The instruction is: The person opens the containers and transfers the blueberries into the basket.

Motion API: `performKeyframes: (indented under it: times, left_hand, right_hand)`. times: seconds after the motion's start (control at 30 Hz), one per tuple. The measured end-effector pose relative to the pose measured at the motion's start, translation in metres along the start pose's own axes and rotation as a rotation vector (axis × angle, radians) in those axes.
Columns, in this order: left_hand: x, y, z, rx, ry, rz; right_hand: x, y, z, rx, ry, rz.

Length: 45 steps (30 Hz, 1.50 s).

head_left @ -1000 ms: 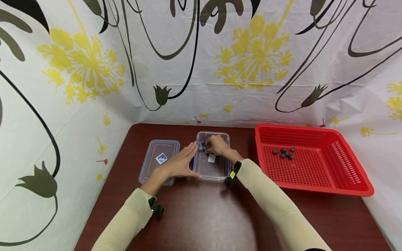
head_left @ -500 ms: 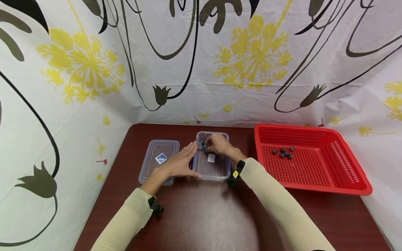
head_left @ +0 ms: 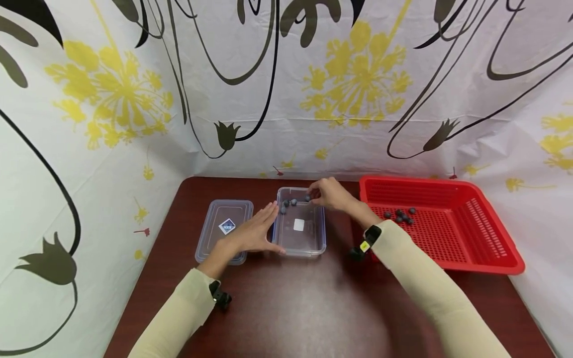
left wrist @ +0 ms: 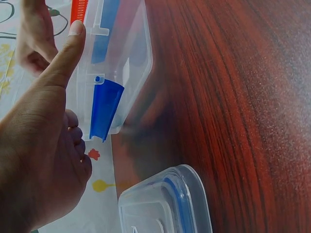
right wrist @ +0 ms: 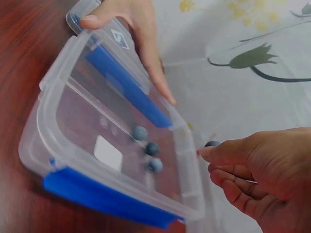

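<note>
A clear plastic container [head_left: 309,243] with blue side clips stands uncovered on the table. Three blueberries [right wrist: 139,133] lie inside it. My right hand [head_left: 333,194] is over its far right corner. Between thumb and index finger it pinches one more blueberry [right wrist: 212,143], mostly covered by the thumb in the right wrist view. My left hand [head_left: 250,233] spreads straight fingers and thumb along the container's left side, fingertips at the rim. Below that hand lies the clear lid [head_left: 210,233] with a blue and white diamond label, partly hidden by the hand.
A red perforated basket [head_left: 488,248] stands on the right of the table [head_left: 286,308], with several blueberries [head_left: 400,213] on its floor. A patterned cloth [head_left: 291,99] hangs behind the table's far edge and along its sides.
My right hand has drawn up and right from among the berries in the container, carrying one blueberry. The left hand has kept its place at the side.
</note>
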<state>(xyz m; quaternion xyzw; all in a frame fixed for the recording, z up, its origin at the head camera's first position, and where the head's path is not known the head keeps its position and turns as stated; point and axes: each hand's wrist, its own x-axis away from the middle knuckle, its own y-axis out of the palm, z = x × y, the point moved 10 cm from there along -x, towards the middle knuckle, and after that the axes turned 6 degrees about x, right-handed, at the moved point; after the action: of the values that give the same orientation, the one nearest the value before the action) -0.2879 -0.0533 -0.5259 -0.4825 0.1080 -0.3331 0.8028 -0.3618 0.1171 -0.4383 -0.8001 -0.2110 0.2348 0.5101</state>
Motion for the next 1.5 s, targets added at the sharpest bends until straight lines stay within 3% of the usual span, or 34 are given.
performKeyframes:
  times: [0.33, 0.6, 0.9, 1.1, 1.3, 1.5]
  left_hand:
    - [0.002, 0.000, 0.000, 0.006, 0.021, 0.019]
    - [0.003, 0.000, 0.000, 0.012, 0.016, 0.017]
    - [0.002, 0.000, -0.001, 0.018, 0.003, 0.007]
    - [0.000, 0.001, -0.002, 0.015, -0.002, -0.002]
    - [0.000, 0.002, -0.003, 0.011, 0.000, 0.001]
    - [0.001, 0.001, -0.004, 0.013, -0.009, 0.007]
  right_hand:
    - [0.035, -0.049, 0.015, 0.038, -0.028, 0.032]
    - [0.071, -0.075, 0.057, 0.133, -0.016, 0.050]
    - [0.108, -0.100, 0.102, 0.130, 0.020, 0.064]
    - [0.129, -0.101, 0.144, 0.114, 0.122, 0.025]
    - [0.149, -0.088, 0.189, 0.078, 0.193, -0.061]
    - [0.169, -0.076, 0.229, 0.021, 0.319, -0.155]
